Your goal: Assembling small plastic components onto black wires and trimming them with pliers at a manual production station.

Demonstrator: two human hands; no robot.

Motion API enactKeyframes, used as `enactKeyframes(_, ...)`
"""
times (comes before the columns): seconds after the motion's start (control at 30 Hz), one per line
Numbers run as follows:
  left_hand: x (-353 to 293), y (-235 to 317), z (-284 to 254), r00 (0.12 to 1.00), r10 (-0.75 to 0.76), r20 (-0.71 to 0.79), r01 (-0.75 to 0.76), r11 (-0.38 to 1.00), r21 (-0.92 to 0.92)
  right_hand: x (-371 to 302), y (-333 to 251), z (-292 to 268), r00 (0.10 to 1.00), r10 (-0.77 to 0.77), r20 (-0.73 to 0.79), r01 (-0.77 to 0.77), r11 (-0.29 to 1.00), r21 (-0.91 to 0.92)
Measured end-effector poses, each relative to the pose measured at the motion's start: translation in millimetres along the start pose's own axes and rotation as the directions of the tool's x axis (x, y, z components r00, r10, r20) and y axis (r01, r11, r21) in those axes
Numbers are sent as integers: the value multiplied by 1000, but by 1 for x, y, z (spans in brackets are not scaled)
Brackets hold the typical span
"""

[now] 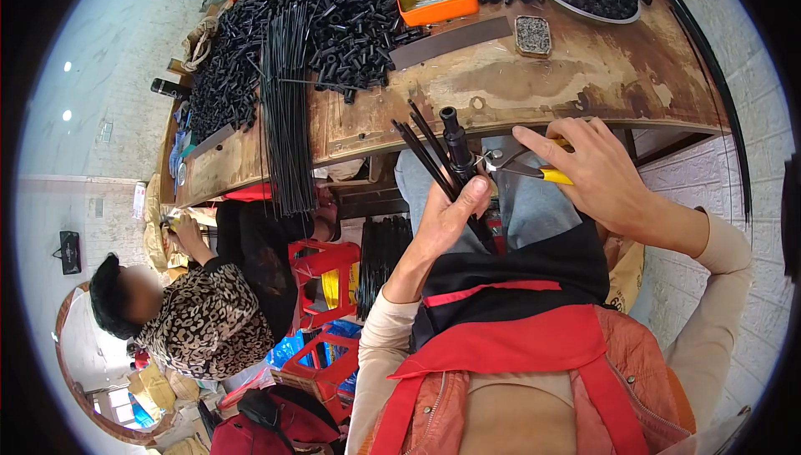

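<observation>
My left hand (452,215) is closed around several thin black rods (424,148) and a thicker black tubular part (455,140) with a ringed end, all pointing up over my lap. In my right hand (602,173) is a pair of pliers (521,165) with yellow grips. Their metal jaws come up against the side of the black tubular part, just above my left thumb. What the jaws grip, if anything, is too small to make out. The lower ends of the rods are hidden behind my left hand and the apron.
On the wooden table (567,88) lie a big heap of black tubular parts (359,13), a bundle of long black rods (288,113), an orange tin (438,2), a small box of metal bits (532,35) and a round tray (638,15). Another person (213,313) sits left, near red stools (321,276).
</observation>
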State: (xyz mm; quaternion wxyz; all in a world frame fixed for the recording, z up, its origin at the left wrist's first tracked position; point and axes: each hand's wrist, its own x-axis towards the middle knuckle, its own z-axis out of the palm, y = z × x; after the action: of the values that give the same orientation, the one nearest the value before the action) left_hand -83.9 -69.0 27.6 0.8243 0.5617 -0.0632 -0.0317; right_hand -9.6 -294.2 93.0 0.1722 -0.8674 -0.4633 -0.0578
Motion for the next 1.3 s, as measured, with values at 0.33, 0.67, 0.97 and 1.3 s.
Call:
enactKeyframes(0.33, -6, -4, 4, 1000, -7, 5, 7, 1000, 7, 8, 16, -35, 965, -103, 241, 85, 993, 83)
enactKeyframes(0.67, -13, 0, 3, 997, -76, 16, 76, 997, -30, -5, -7, -29, 924, 30, 381, -207, 877, 433)
enactKeyframes(0.97, -7, -7, 6, 1000, -6, -8, 6, 996, 84, -7, 2, -25, 977, -106, 185, 79, 986, 147)
enactKeyframes(1.3, -5, -6, 5, 999, -42, 0, 42, 999, 4, -14, -12, -20, 917, 155, 368, -326, 823, 465)
